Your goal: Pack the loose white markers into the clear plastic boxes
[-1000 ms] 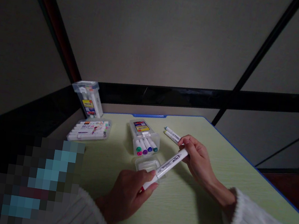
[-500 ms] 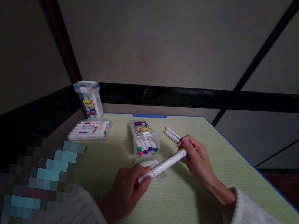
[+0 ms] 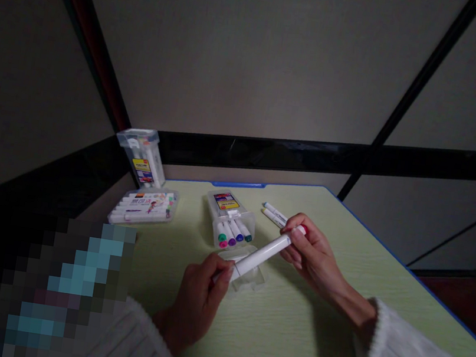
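A white marker [image 3: 263, 255] slants between my hands above the table. My left hand [image 3: 200, 298] is closed, pinching the lower left end between thumb and fingers. My right hand [image 3: 314, 252] grips the upper right end, where a red tip [image 3: 302, 230] shows beside the thumb. Fingers cover both ends in part, and I cannot tell whether a cap is loose. Behind the marker lies a clear lid [image 3: 252, 279]. Farther back, a clear plastic case [image 3: 212, 201] rests on its side, with several markers [image 3: 233, 231] showing coloured ends at its opening.
Two markers [image 3: 272, 213] lie just beyond my right hand. At the back left, a closed marker case [image 3: 150, 165] stands upright behind a flat marker case [image 3: 144, 206]. The light green table [image 3: 268, 338] has a blue edge, and a wall panel [image 3: 236, 71] rises behind it.
Red showed at the marker's left end before; now it shows at the right end, by my right thumb. My left hand has shifted slightly up and left. The cases stay put.
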A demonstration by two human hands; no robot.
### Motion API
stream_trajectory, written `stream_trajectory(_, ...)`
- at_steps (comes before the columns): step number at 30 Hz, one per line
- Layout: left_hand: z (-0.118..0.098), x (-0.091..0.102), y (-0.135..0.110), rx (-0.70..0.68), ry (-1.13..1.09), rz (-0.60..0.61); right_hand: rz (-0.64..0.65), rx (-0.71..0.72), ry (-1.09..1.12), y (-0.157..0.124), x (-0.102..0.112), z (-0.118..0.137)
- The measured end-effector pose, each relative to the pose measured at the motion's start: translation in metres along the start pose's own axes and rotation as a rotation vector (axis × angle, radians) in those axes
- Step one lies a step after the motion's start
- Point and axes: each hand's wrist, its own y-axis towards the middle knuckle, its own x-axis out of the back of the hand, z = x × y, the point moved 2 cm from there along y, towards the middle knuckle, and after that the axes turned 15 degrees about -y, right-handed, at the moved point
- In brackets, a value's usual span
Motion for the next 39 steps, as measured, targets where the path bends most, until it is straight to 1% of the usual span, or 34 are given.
stream_trajectory(4,0.004,-0.001,0.001,0.132,-0.103,-0.025,0.03,-0.024,0.02,-0.001,-0.002,0.003)
stream_trajectory(9,0.009,-0.002,0.002,0.213,-0.222,-0.059,0.038,-0.022,0.026,-0.001,-0.003,0.003)
stream_trajectory(15,0.017,-0.005,0.001,0.363,-0.39,-0.104,0.058,0.035,0.045,-0.002,-0.002,0.0)
stream_trajectory(18,0.016,-0.006,0.002,0.403,-0.444,-0.116,0.073,0.068,0.041,-0.003,-0.002,0.0)
stream_trajectory(25,0.012,-0.006,0.006,0.426,-0.426,-0.131,0.064,0.09,0.034,-0.004,0.0,-0.001)
stream_trajectory(31,0.013,-0.005,0.006,0.401,-0.385,-0.143,0.07,0.097,0.012,-0.004,-0.001,-0.002)
stream_trajectory(35,0.014,-0.004,0.004,0.385,-0.344,-0.147,0.053,0.097,-0.014,-0.004,-0.001,-0.002)
stream_trajectory(39,0.016,-0.003,0.003,0.374,-0.291,-0.123,0.016,0.094,-0.04,-0.003,0.002,-0.003)
